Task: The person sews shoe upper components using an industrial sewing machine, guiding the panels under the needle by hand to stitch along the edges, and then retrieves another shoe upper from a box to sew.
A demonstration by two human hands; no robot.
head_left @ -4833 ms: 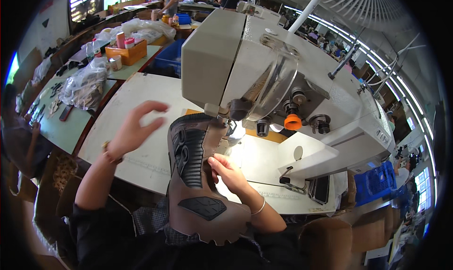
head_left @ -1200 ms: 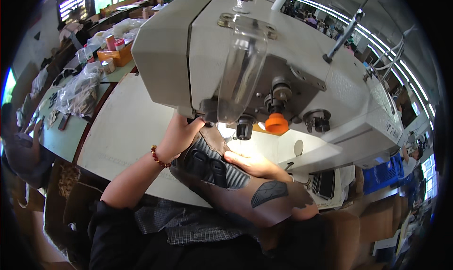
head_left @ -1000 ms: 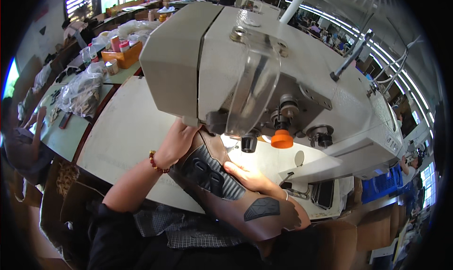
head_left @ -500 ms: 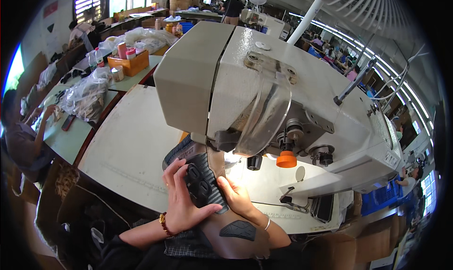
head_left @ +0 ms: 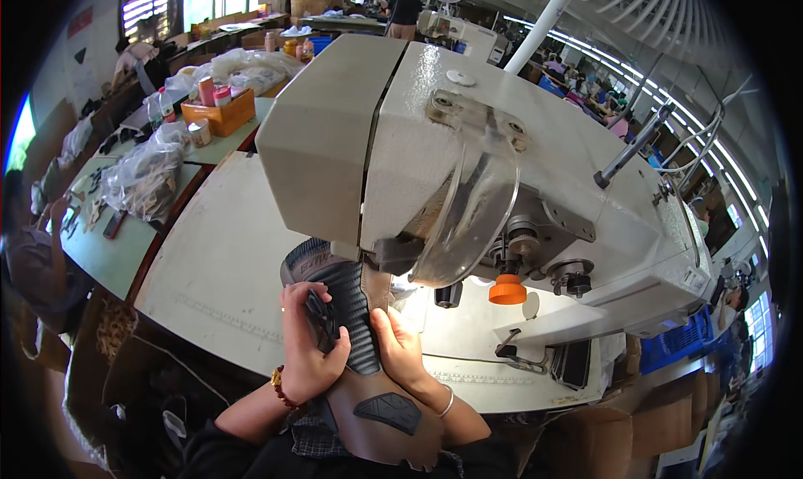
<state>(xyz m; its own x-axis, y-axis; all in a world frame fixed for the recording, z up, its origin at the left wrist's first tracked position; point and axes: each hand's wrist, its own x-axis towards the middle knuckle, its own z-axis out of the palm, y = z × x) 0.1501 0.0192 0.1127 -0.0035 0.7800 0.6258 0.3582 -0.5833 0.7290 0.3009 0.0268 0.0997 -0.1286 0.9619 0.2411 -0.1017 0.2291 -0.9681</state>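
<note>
A brown boot or shoe upper [head_left: 376, 443] with a black ribbed panel [head_left: 358, 312] and a dark moulded patch [head_left: 387, 414] lies between my hands. Its far end sits beneath the head of a large pale sewing machine [head_left: 322, 136]; the needle is hidden. My left hand [head_left: 308, 362] has its fingers curled around a black slotted piece [head_left: 322, 314] along the upper's left side. On the other side my right hand [head_left: 401, 349] grips the brown edge, thumb on top and the other fingers mostly hidden.
An orange knob [head_left: 507, 289] hangs below the machine arm, over the pale worktable [head_left: 213, 266]. To the left, a side table [head_left: 109, 257] bears plastic bags and an orange box [head_left: 219, 115]. A co-worker [head_left: 38, 257] sits beside it. Blue crates [head_left: 673, 345] stand at right.
The upper's near end has swung left, with both hands following. My left fingers, spread over the black slotted piece before, now curl around it. The view has shifted slightly.
</note>
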